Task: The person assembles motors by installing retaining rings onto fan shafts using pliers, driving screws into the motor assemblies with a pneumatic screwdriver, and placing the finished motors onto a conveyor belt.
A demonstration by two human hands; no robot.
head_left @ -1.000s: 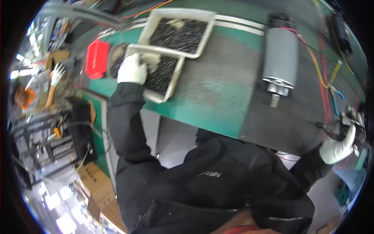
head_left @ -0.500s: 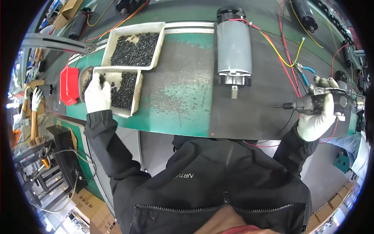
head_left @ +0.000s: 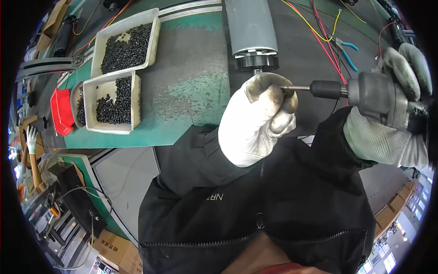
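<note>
My right hand [head_left: 388, 109], in a white glove, is wrapped around an electric screwdriver [head_left: 376, 96] held level, its long bit pointing left. My left hand [head_left: 258, 121], also gloved, is closed in a pinch at the tip of the bit [head_left: 299, 87]. Whatever small part lies between those fingers is hidden. Just beyond the left hand lies a grey cylindrical motor [head_left: 252, 29] with a black end ring [head_left: 256, 62]; the fingers partly cover its shaft.
Two white trays [head_left: 135, 102] of small black screws stand on the left, beside a round dish [head_left: 76, 105] and a red bin [head_left: 61, 112]. Blue-handled pliers [head_left: 349, 57] and coloured wires [head_left: 315, 32] lie at the back right. Another person's gloved hand [head_left: 31, 139] shows far left.
My left hand has left the front screw tray and moved right to the bit's tip. The screwdriver has come closer, toward the left and up. The whole view has shifted.
</note>
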